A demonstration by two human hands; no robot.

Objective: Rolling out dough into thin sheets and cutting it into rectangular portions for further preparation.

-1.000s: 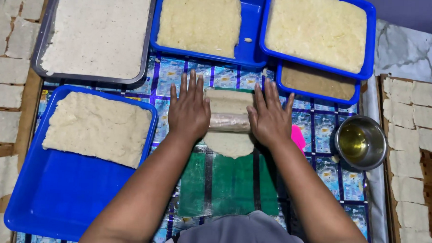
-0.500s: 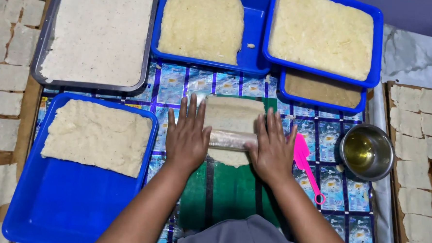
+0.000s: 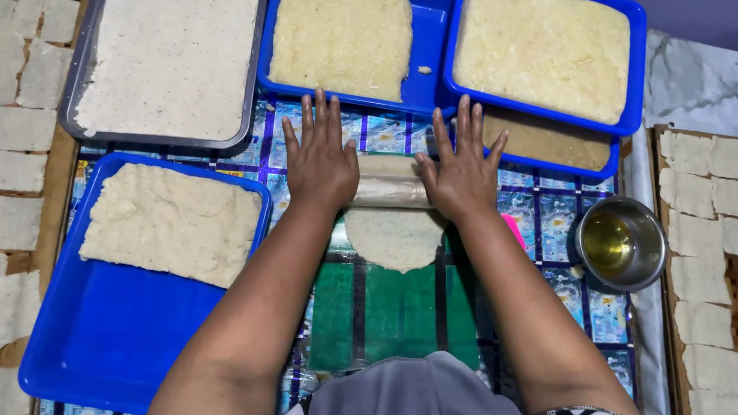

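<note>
A pale sheet of dough [image 3: 394, 238] lies flattened on the patterned plastic mat [image 3: 551, 215] in front of me. A clear rolling pin [image 3: 390, 192] rests across its far part. My left hand [image 3: 321, 160] presses flat on the pin's left end, fingers stretched out. My right hand [image 3: 463, 170] presses flat on the pin's right end in the same way. Both palms lie on top of the pin rather than wrapped around it.
A blue tray [image 3: 115, 329] of dough sits at my left, a metal tray [image 3: 74, 112] of white dough behind it. Blue trays [image 3: 429, 61] of yellowish dough stand at the back. A steel bowl [image 3: 624, 243] of oil sits right. Cut dough squares [image 3: 720, 248] dry on both sides.
My hands and the rolling pin came toward me and then went away again over the dough. More flattened dough now shows on the near side of the pin.
</note>
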